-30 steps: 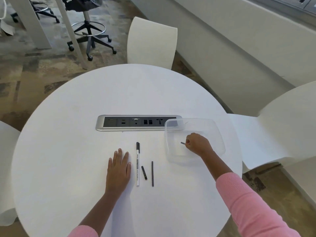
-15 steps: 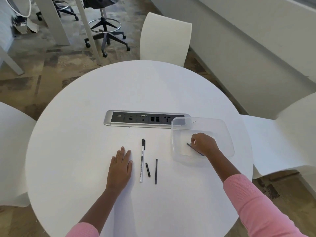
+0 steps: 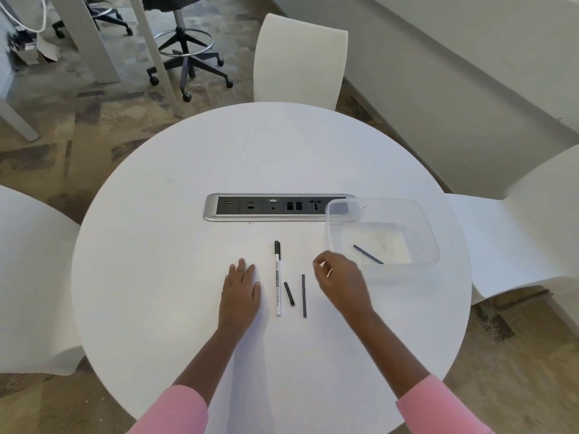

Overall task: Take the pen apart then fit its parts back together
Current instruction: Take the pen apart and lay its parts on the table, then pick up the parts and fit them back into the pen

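A white pen barrel with a black cap [image 3: 278, 283] lies on the round white table [image 3: 188, 214], pointing away from me. To its right lie a short black piece [image 3: 289, 293] and a thin black rod [image 3: 304, 296]. Another dark thin rod [image 3: 368, 254] rests slanted inside the clear plastic container [image 3: 429, 233]. My left hand [image 3: 240, 292] lies flat on the table just left of the pen. My right hand [image 3: 340, 281] hovers, blurred, between the thin rod and the container, fingers loosely curled with nothing visible in them.
A silver socket panel [image 3: 275, 207] is set into the table's middle, its right end under the container's corner. White chairs stand at the far side [image 3: 300, 57], right [image 3: 517, 230] and left [image 3: 31, 277]. A black stool [image 3: 185, 57] stands beyond.
My right hand has let go of the dark rod inside the container and drawn back left, out of the container toward the loose parts. The left hand has stayed flat.
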